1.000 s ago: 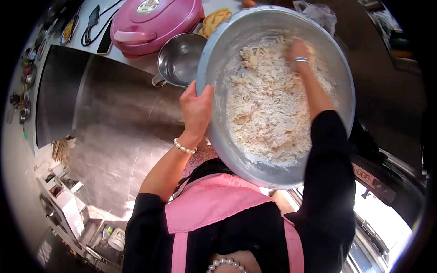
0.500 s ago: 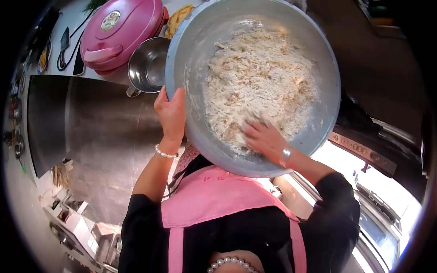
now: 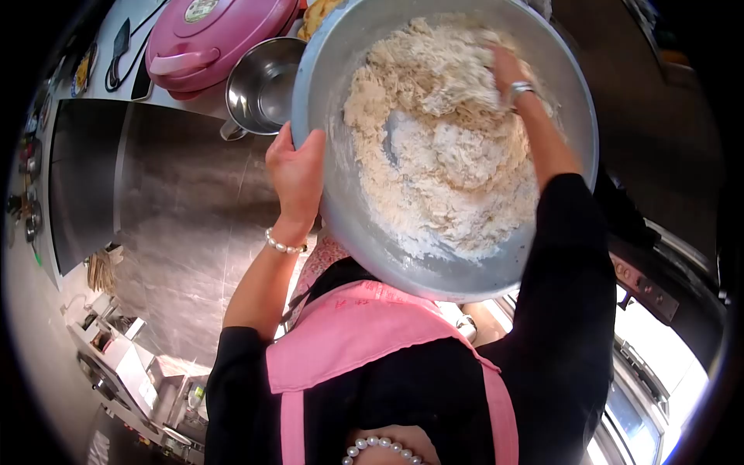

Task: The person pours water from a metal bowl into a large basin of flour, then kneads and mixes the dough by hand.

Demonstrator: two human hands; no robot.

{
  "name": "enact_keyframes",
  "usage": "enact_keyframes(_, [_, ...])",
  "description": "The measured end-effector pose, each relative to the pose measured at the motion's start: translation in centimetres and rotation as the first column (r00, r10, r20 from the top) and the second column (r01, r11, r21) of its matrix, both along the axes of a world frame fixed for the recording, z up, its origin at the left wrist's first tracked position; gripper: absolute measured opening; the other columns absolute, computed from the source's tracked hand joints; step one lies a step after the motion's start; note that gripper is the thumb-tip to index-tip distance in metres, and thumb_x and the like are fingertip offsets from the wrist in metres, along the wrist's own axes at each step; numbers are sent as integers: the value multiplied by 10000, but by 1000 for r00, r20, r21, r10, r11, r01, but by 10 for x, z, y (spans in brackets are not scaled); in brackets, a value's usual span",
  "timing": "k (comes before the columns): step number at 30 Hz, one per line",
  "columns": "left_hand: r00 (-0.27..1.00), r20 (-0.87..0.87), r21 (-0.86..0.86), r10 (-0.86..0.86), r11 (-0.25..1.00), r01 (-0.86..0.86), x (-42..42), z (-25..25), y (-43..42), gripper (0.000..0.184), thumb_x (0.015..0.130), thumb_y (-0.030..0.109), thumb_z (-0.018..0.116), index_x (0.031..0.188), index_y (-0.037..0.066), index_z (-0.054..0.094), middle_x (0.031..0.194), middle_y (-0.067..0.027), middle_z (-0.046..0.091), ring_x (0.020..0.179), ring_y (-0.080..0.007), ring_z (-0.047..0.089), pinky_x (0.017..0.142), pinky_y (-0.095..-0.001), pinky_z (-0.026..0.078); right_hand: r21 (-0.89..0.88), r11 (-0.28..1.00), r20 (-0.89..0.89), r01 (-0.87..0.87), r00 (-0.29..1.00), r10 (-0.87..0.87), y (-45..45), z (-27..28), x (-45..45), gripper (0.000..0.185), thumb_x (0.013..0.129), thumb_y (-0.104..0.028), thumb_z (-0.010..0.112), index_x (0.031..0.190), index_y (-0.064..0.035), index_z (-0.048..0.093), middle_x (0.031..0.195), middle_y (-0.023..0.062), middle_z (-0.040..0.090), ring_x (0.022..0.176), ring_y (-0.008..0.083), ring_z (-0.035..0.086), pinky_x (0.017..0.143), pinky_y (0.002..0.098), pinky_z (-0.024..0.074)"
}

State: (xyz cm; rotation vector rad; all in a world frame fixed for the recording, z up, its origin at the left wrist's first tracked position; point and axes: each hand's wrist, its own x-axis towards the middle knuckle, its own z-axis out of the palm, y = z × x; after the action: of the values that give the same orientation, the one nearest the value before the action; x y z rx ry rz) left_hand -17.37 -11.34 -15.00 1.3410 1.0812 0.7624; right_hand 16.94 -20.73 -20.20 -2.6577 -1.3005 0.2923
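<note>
A large grey metal basin (image 3: 333, 182) holds shaggy, floury dough (image 3: 457, 155), with loose white flour on its near side. My left hand (image 3: 298, 170) grips the basin's left rim, thumb over the edge and fingers hidden beneath. At the far right inside the basin, my right hand (image 3: 508, 74) is sunk in the dough; its fingers are covered and blurred by motion. Just left of the rim stands a shiny steel pot (image 3: 267, 89) with a handle.
A pink round electric pan (image 3: 225, 39) with its lid down sits on the counter (image 3: 97, 81) at the upper left. Behind the pot are browned flatbreads (image 3: 316, 17). A black control panel with knobs (image 3: 643, 287) lies right of the basin.
My right hand has moved from the near side of the basin to its far right, pushing dough away. Loose flour and a strip of basin floor now show. My left hand keeps its hold.
</note>
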Motion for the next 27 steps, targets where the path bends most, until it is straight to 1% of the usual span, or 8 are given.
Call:
enact_keyframes(2, [999, 6, -11, -36, 999, 36, 0, 7, -1, 77, 762, 55, 529, 716, -5, 514, 604, 61, 403, 575, -19, 336, 486, -196, 293, -107, 992, 168, -69, 982, 86, 19, -12, -50, 439, 800, -137, 603, 1228, -141, 505, 902, 156, 590, 764, 212, 576, 669, 330, 520])
enact_keyframes(7, [995, 16, 14, -97, 995, 97, -3, -3, 5, 74, 756, 49, 522, 716, -10, 504, 602, 59, 402, 575, -27, 336, 492, -202, 302, -137, 899, 134, -415, 892, 432, -80, 59, -198, 363, 621, -212, 705, 954, -131, 586, 1056, 127, 504, 1080, 272, 445, 856, 408, 430])
enact_keyframes(11, [998, 28, 21, -52, 998, 51, -1, -4, 1, 72, 752, 49, 520, 726, -16, 502, 602, 56, 404, 571, -32, 340, 492, -210, 310, -249, 942, 198, -226, 940, 277, -185, 51, -167, 312, 656, -93, 658, 959, -115, 587, 1231, 147, 462, 1222, 304, 372, 890, 440, 427])
enact_keyframes(15, [999, -3, -1, -53, 999, 53, 2, -1, 1, 56, 752, 43, 515, 734, -9, 506, 618, 60, 411, 579, -28, 344, 501, -204, 306, -246, 964, 302, 98, 953, -20, -125, 27, -69, 308, 646, -92, 709, 940, -97, 616, 1158, 112, 526, 1092, 284, 487, 855, 439, 435])
enact_keyframes(16, [998, -14, -11, -63, 998, 63, 2, 1, 2, 49, 753, 39, 513, 735, -6, 507, 623, 62, 413, 581, -27, 344, 503, -200, 303, -481, 877, 224, 19, 969, 101, -86, 34, -62, 332, 674, -110, 708, 988, -80, 601, 1159, 115, 523, 1082, 295, 489, 875, 436, 424])
enact_keyframes(21, [991, -19, -11, -135, 991, 135, -4, 4, 2, 31, 755, 26, 507, 737, 2, 512, 640, 65, 425, 598, -19, 339, 521, -183, 290, -25, 999, -73, 29, 997, -31, -53, 31, -170, 417, 715, -109, 656, 1121, -165, 576, 1282, 77, 465, 1198, 260, 408, 952, 452, 387])
enact_keyframes(23, [992, 33, -11, -119, 993, 120, -3, 3, 0, 32, 756, 27, 505, 737, 1, 511, 643, 67, 427, 602, -18, 337, 525, -179, 288, 44, 973, 58, -226, 973, 223, -107, 56, -201, 454, 649, 3, 605, 1053, -205, 595, 1189, 104, 492, 1035, 313, 478, 850, 424, 449])
enact_keyframes(27, [996, 46, -16, -82, 996, 83, -2, -1, -1, 29, 758, 26, 509, 740, 2, 508, 653, 71, 429, 612, -17, 336, 534, -179, 290, -285, 952, 40, -114, 991, 131, -164, 53, -143, 552, 686, -8, 631, 1173, -252, 542, 1301, 63, 453, 1164, 277, 426, 917, 424, 422])
